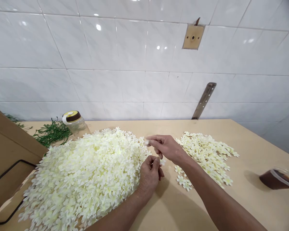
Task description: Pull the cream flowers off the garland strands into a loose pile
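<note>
A big heap of cream artificial flower petals (86,173) covers the left half of the wooden table (255,199). My left hand (150,173) rests at the heap's right edge, fingers curled and pinched on a small petal. My right hand (165,147) hovers just above it, thumb and forefinger pinching a single white petal (146,141). To the right lies a flatter, smaller pile of separated petals (207,154), with a few loose ones near my right wrist.
A clear jar with a brown and yellow lid (74,122) stands at the back left beside green plastic stems (51,133). A brown cardboard box (7,154) sits at the left edge. A dark plastic container (278,179) lies at the right. A white tiled wall (125,70) backs the table.
</note>
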`<state>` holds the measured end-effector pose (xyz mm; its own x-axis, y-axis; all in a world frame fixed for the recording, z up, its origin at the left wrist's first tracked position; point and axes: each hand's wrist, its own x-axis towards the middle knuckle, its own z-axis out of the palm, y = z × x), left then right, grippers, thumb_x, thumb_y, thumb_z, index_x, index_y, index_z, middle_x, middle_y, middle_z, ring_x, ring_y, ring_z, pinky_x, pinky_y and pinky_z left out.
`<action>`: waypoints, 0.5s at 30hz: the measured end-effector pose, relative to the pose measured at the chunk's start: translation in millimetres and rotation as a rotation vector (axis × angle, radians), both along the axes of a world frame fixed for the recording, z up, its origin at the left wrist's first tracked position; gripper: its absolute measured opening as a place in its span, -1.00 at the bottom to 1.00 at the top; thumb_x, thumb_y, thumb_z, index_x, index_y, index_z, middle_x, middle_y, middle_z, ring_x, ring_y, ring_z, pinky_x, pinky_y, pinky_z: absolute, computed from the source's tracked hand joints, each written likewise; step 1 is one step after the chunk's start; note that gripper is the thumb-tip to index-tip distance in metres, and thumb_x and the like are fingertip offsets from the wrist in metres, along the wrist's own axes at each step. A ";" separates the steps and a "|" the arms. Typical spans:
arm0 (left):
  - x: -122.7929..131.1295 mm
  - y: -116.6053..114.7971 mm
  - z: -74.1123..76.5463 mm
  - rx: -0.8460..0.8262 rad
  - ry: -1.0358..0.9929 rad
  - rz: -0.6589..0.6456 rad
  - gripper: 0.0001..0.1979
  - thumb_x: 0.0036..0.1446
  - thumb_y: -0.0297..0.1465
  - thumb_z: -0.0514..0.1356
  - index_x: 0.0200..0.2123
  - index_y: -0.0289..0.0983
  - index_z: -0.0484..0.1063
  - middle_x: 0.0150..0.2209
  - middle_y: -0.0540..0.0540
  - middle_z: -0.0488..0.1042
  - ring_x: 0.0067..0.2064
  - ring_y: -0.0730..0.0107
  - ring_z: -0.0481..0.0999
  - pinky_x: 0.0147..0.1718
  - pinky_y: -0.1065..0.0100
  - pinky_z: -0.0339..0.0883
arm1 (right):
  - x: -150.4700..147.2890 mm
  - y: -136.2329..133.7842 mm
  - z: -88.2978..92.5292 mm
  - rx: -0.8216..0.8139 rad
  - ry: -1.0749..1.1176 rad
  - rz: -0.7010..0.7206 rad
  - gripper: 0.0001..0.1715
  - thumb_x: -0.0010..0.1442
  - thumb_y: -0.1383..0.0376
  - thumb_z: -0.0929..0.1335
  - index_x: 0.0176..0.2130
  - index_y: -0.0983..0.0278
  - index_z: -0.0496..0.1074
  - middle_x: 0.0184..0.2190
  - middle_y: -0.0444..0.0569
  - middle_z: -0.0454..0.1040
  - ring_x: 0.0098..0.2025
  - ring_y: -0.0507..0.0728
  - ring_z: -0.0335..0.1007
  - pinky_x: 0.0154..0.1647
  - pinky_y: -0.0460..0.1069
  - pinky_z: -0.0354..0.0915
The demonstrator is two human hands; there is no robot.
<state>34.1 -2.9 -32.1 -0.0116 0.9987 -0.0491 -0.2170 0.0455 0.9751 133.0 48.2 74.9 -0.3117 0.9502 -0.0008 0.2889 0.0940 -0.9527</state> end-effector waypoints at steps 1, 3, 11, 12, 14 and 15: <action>0.0 -0.5 1.0 -0.002 0.003 -0.001 -0.59 0.15 0.00 0.14 -0.45 -0.24 0.27 -0.72 0.08 0.32 -0.73 0.55 0.18 -0.71 0.49 0.08 | -4.8 2.7 3.4 -0.002 0.032 0.034 -0.52 0.15 0.03 0.37 -0.05 0.29 0.49 -0.54 -0.10 0.42 -0.56 0.02 0.26 -0.62 -0.10 0.24; -0.2 -1.5 3.5 -0.006 0.008 0.010 -0.60 0.15 -0.02 0.14 -0.46 -0.24 0.27 -0.73 0.09 0.31 -0.73 0.56 0.17 -0.71 0.49 0.07 | -7.1 6.9 5.3 0.007 0.041 -0.002 -0.37 0.13 0.01 0.39 0.09 0.30 0.40 -0.52 -0.09 0.42 -0.54 0.03 0.27 -0.64 -0.10 0.22; -2.5 -1.4 5.7 0.050 0.025 0.044 -0.66 0.20 -0.08 0.13 -0.40 -0.25 0.32 -0.68 0.08 0.32 -0.66 0.51 0.29 -0.65 0.49 0.17 | 38.8 -13.3 -36.1 -0.222 -0.039 -0.060 -0.47 0.12 -0.13 0.34 -0.35 0.30 0.45 -0.71 -0.30 0.03 -0.68 -0.07 -0.12 -0.70 -0.13 -0.08; -2.4 -0.9 4.5 0.056 0.026 0.047 -0.67 0.19 -0.09 0.13 -0.39 -0.25 0.33 -0.69 0.09 0.32 -0.66 0.52 0.29 -0.64 0.49 0.17 | 41.5 -18.1 -42.1 -0.251 -0.009 -0.027 -0.49 0.10 -0.12 0.37 -0.40 0.29 0.43 -0.70 -0.29 0.05 -0.68 -0.07 -0.10 -0.70 -0.13 -0.05; -2.1 0.3 2.0 0.062 0.032 0.061 -0.67 0.19 -0.09 0.14 -0.39 -0.25 0.34 -0.69 0.09 0.32 -0.68 0.53 0.27 -0.64 0.49 0.17 | 42.9 -25.5 -51.6 -0.269 0.041 -0.012 -0.52 0.05 -0.09 0.41 -0.46 0.28 0.40 -0.70 -0.28 0.09 -0.69 -0.07 -0.05 -0.70 -0.13 0.00; -1.9 0.7 1.0 0.063 0.035 0.067 -0.66 0.18 -0.09 0.15 -0.39 -0.25 0.34 -0.69 0.09 0.32 -0.68 0.53 0.27 -0.64 0.50 0.17 | 42.4 -27.9 -54.9 -0.264 0.054 -0.023 -0.54 0.03 -0.07 0.43 -0.48 0.28 0.40 -0.71 -0.28 0.11 -0.69 -0.07 -0.03 -0.70 -0.13 0.01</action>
<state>32.2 -2.1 -31.0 -0.0793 0.9967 0.0158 -0.1829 -0.0301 0.9827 175.5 20.3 20.0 -0.2963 0.9260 -0.2340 0.2366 -0.1662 -0.9573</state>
